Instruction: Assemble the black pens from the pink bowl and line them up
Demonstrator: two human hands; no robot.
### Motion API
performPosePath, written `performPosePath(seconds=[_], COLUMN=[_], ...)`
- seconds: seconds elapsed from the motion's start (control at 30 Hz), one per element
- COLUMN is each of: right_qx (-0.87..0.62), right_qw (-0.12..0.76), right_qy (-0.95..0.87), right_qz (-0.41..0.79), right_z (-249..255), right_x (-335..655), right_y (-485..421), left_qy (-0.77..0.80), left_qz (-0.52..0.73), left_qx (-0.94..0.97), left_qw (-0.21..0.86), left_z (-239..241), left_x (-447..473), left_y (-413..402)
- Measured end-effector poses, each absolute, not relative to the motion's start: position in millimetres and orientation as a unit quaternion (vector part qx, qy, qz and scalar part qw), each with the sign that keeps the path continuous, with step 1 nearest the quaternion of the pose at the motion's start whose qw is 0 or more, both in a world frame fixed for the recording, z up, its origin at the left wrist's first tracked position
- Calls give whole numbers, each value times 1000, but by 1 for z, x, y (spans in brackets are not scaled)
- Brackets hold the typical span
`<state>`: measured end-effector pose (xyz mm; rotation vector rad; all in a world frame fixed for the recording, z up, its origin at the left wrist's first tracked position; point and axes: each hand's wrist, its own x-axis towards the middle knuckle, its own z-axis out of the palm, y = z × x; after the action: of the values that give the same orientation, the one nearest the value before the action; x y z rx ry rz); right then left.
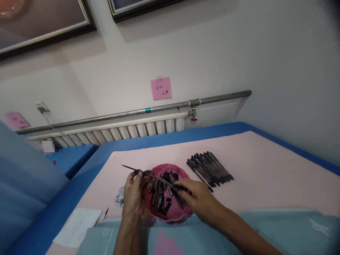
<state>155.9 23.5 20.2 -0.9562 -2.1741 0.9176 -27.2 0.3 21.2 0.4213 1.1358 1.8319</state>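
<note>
Head view: the left hand point(133, 194) has its fingers pinched on a slim, dark pen refill point(129, 167), whose thin tip sticks out on the far left side. The right hand point(198, 196) has its fingers closed on the lower right end of a greyish, see-through plastic pen barrel point(165, 182). Refill and barrel lie nearly in one line, the shared long axis slanting from the tip at upper left down to the right hand; whether they are joined behind the left fingers, I cannot tell.

This line crosses above a dark pink, scalloped plastic bowl point(177, 214) holding loose black caps and tube-shaped pen parts. The bowl sits between the hands on the pink-covered tabletop point(265, 173).

Beyond the right hand, and nearer to it than to the left, a row of dark capped pens point(210, 168) lies side by side, slanting much the same way. Crumpled whitish scraps point(120, 196) lie just left of the left hand, with a flat white sheet point(75, 226) farther toward the near left.
</note>
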Motion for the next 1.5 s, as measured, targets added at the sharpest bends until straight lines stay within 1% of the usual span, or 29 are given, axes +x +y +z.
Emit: performPosePath(seconds=[0.3, 0.67, 1.17, 1.37, 1.5], right_qx=[-360, -346, -346, -360, -383], right_qw=[292, 303, 316, 340, 388], right_qy=[-819, -822, -813, -775, -705], right_qz=[339, 336, 344, 393, 453], right_z=[18, 19, 17, 16, 12], right_x=[156, 157, 156, 153, 150], right_y=[24, 24, 25, 24, 24], left_qy=[476, 493, 480, 450, 439], left_qz=[723, 721, 713, 660, 623], left_qx=[185, 187, 208, 257, 287], left_qw=[465, 451, 468, 544, 580], left_z=[21, 21, 20, 21, 17], left_x=[-25, -26, -24, -14, -5], left_y=[-1, 0, -2, -6, -6])
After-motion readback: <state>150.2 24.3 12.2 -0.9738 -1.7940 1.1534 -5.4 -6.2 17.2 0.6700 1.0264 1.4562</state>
